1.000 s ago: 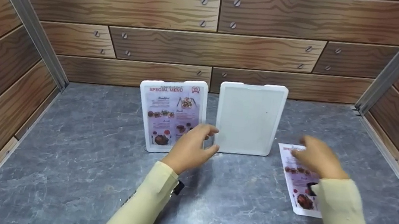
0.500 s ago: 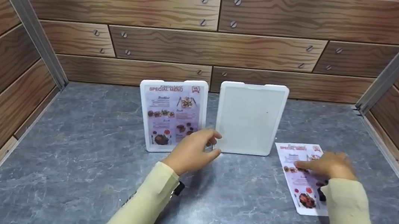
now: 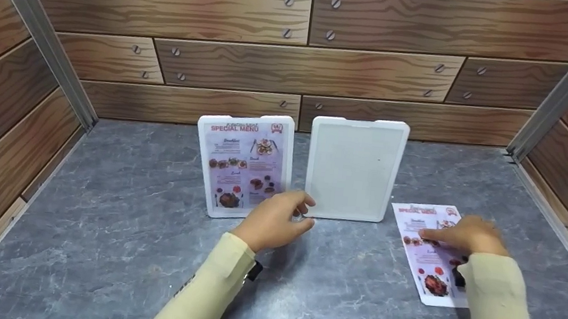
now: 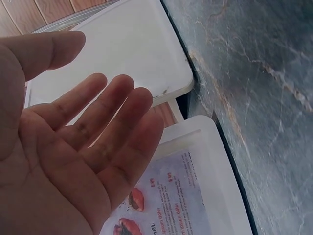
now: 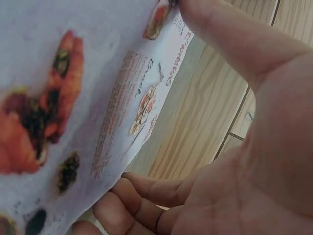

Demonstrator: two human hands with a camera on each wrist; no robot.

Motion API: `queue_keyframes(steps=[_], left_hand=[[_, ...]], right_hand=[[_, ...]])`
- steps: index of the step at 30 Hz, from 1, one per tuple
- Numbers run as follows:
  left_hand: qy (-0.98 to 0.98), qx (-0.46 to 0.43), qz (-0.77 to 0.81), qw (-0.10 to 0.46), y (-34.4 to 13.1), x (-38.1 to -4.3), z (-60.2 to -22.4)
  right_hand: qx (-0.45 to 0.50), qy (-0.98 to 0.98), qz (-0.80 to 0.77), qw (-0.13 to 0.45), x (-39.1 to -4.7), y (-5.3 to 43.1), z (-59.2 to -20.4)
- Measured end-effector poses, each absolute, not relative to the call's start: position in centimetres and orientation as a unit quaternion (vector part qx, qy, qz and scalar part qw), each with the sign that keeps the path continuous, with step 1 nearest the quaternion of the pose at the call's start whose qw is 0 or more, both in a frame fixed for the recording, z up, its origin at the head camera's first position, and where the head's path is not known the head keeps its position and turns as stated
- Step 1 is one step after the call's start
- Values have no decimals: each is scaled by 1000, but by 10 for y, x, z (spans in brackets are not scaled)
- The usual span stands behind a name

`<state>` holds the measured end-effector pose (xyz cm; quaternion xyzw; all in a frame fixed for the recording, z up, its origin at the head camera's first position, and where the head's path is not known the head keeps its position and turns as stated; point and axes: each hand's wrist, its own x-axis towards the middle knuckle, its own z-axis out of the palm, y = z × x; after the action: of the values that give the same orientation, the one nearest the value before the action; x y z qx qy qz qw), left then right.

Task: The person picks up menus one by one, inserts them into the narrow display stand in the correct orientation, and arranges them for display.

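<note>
In the head view my left hand (image 3: 279,222) hovers between two white upright frames, its fingers loosely bent and holding nothing. The left frame (image 3: 243,165) contains a printed "Special Menu" sheet. Beside it, the right frame (image 3: 354,173) shows only a blank pale panel. My right hand (image 3: 468,235) is at the right edge of a loose menu sheet (image 3: 426,250) lying on the table. From the right wrist view, the thumb (image 5: 215,24) lies on the printed face while the curled fingers (image 5: 117,208) meet the sheet's edge. The sheet's right side is partly hidden by the hand and sleeve.
A grey marbled table (image 3: 108,246) carries everything. Behind it rises a wood-plank-patterned wall (image 3: 236,15), with side walls at left and right. Metal corner posts (image 3: 46,36) stand where the walls meet.
My right hand has moved right, from over the menu sheet's upper part to its right edge. The sheet has shifted slightly. My left hand has drifted a little down and right.
</note>
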<state>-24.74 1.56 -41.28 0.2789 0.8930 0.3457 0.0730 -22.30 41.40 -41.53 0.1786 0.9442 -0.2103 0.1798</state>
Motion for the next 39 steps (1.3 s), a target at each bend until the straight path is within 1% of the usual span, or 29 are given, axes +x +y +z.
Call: queue_keyframes(steps=[10,18,31,39], left_hand=[[893,282,339,86,15,-247,-415],[896,283,331,83,14,-246,-414],[898,286,325,79,15,-248,-413],[898,286,327,74,14,-249,-415]], right_hand=[[169,949,-217,155,-227,408,-420],[146,963,-204,98,-230,413,-424],[154,960,-215,88,-231,413,-418],[169,956,-239,38,-233,413,-418]])
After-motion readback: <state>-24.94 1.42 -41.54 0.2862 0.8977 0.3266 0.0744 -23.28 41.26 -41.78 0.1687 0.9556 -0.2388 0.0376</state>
